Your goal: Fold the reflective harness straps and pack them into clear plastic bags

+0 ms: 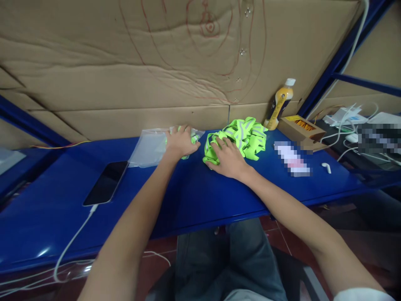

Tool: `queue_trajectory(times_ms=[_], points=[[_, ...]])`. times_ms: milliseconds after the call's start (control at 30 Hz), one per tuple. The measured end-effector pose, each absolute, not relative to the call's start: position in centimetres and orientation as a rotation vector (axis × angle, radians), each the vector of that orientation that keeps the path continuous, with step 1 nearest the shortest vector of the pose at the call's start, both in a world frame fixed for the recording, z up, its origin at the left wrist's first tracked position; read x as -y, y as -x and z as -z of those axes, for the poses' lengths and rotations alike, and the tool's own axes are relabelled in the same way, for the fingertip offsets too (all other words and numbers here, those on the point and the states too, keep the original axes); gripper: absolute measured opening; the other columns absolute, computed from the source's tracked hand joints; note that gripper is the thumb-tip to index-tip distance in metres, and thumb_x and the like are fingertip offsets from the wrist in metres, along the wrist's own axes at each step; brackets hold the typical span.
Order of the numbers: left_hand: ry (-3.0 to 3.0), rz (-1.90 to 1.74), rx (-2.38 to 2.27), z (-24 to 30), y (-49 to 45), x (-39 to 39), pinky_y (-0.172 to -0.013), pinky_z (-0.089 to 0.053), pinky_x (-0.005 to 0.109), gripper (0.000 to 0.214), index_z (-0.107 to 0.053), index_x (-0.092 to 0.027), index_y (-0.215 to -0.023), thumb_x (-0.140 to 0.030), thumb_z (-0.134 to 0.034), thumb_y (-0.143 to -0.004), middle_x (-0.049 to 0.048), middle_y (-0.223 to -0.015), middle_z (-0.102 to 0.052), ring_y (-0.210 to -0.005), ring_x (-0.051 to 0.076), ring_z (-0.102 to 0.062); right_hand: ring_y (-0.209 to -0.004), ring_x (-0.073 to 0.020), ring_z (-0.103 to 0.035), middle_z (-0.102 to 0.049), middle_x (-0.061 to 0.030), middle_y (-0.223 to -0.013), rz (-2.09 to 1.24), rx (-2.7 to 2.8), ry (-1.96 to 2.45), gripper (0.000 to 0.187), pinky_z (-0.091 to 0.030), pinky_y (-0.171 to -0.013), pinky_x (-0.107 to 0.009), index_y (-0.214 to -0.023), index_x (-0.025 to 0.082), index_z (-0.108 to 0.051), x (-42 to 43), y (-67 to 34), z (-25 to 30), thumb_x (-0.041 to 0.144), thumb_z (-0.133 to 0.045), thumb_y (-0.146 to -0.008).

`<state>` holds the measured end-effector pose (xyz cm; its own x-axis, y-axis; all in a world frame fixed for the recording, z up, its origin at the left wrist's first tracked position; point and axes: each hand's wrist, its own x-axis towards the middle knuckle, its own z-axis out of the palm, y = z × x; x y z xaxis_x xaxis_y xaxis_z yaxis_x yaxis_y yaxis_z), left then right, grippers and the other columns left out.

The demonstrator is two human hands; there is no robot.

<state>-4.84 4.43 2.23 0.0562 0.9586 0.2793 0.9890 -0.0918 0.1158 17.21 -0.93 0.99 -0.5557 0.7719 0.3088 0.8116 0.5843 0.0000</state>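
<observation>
Honestly I'd have called it partway at best: a small green bundle (194,138) was at about eleven o'clock, either in the clear bag (146,144) or on it (couldn't tell which), while the bigger heap of neon cloth (249,136) sat just past twelve on the blue table (203,196), outside the bag and all rumpled, so that looked like the undone part. My left hand (181,143) was curved over the bundle and my right hand (231,159) lay spread on the heap's near-left edge, but I couldn't tell if either was really gripping.
</observation>
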Motion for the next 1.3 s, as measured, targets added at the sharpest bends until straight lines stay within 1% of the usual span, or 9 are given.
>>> queue_trajectory(times_ms=[333, 467, 533, 700, 800, 867, 1067, 1200, 1300], points=[[2.013, 0.756, 2.157, -2.3, 4.0, -5.4, -0.128, -0.012, 0.079, 0.080, -0.038, -0.010, -0.171, -0.059, -0.041, -0.108, 0.0225, -0.180, -0.030, -0.165, 0.053, -0.019, -0.159, -0.0418, -0.041, -0.043, -0.0293, -0.167, 0.018, 2.415, 1.177, 0.085, -0.045, -0.125, -0.056, -0.161, 0.012, -0.052, -1.0, -17.3, -0.2, 0.060, -0.081, -0.098], [1.968, 0.942, 1.918, -4.0, 4.0, -3.7, -0.136, -0.001, 0.064, 0.066, -0.050, -0.012, -0.162, -0.053, -0.039, -0.111, 0.0191, -0.168, -0.050, -0.169, 0.042, -0.015, -0.142, -0.0433, -0.057, -0.056, -0.0265, -0.157, -0.021, 2.272, 1.279, 0.072, -0.051, -0.116, -0.057, -0.161, 0.011, -0.050, -0.6, -17.1, -0.6, 0.063, -0.056, -0.110], [1.942, 1.016, 1.825, -4.7, 3.9, -2.3, -0.135, -0.010, 0.060, 0.056, -0.061, -0.013, -0.149, -0.048, -0.042, -0.110, 0.0202, -0.152, -0.062, -0.165, 0.041, -0.024, -0.133, -0.0443, -0.063, -0.059, -0.0279, -0.152, -0.035, 2.244, 1.371, 0.072, -0.053, -0.112, -0.058, -0.164, 0.009, -0.045, -0.5, -16.9, -0.8, 0.057, -0.055, -0.111], [2.075, 1.176, 1.752, -4.1, 2.7, 0.3, -0.102, -0.049, 0.047, 0.031, -0.071, -0.020, -0.100, -0.038, -0.046, -0.106, 0.0133, -0.097, -0.073, -0.105, 0.033, -0.068, -0.119, -0.0461, -0.068, -0.065, -0.0289, -0.134, -0.061, 2.269, 1.594, 0.078, -0.057, -0.101, -0.056, -0.166, 0.007, -0.041, -1.3, -17.2, -0.7, 0.035, -0.070, -0.099], [2.116, 1.243, 1.821, -3.3, 1.7, 0.8, -0.077, -0.047, 0.039, 0.037, -0.060, -0.023, -0.073, -0.042, -0.050, -0.104, 0.0045, -0.063, -0.058, -0.068, 0.024, -0.062, -0.115, -0.0380, -0.068, -0.064, -0.0221, -0.128, -0.200, 2.164, 1.480, 0.066, -0.057, -0.106, -0.051, -0.155, 0.011, -0.055, -1.9, -17.5, -0.6, 0.028, -0.072, -0.093], [2.118, 1.413, 1.845, -3.1, 1.2, 0.9, -0.071, -0.044, 0.035, 0.037, -0.060, -0.023, -0.073, -0.047, -0.056, -0.102, 0.0008, -0.058, -0.054, -0.058, 0.020, -0.057, -0.124, -0.0372, -0.064, -0.060, -0.0213, -0.132, -0.177, 2.049, 1.346, 0.061, -0.054, -0.111, -0.052, -0.149, 0.012, -0.060, -2.0, -17.8, -0.7, 0.028, -0.071, -0.092], [2.384, 2.397, 2.029, -4.0, -0.1, 1.5, -0.062, -0.054, 0.031, 0.059, -0.069, -0.019, -0.104, -0.076, -0.074, -0.089, 0.0063, -0.082, -0.076, -0.064, 0.020, -0.071, -0.158, -0.0355, -0.037, -0.041, -0.0160, -0.167, 0.166, 2.093, 0.916, 0.048, -0.037, -0.128, -0.062, -0.156, 0.026, -0.056, -0.3, -18.5, -2.3, 0.026, -0.046, -0.109], [2.433, 3.027, 1.743, -4.7, -0.4, 1.8, -0.088, -0.064, 0.038, 0.057, -0.069, -0.019, -0.117, -0.060, -0.087, -0.082, 0.0129, -0.118, -0.079, -0.110, 0.029, -0.078, -0.145, -0.0301, -0.055, -0.054, -0.0159, -0.156, -0.069, 2.050, 0.650, 0.048, -0.051, -0.120, -0.052, -0.155, 0.024, -0.051, 1.4, -18.4, -3.5, 0.040, -0.047, -0.110], [2.603, 3.008, 1.499, -5.4, 0.0, 2.2, -0.105, -0.061, 0.047, 0.055, -0.068, -0.023, -0.129, -0.051, -0.083, -0.085, 0.0135, -0.137, -0.074, -0.134, 0.034, -0.068, -0.125, -0.0305, -0.066, -0.065, -0.0166, -0.135, -0.137, 1.862, 0.749, 0.043, -0.058, -0.108, -0.051, -0.143, 0.021, -0.057, 1.9, -18.4, -4.3, 0.046, -0.047, -0.109]])
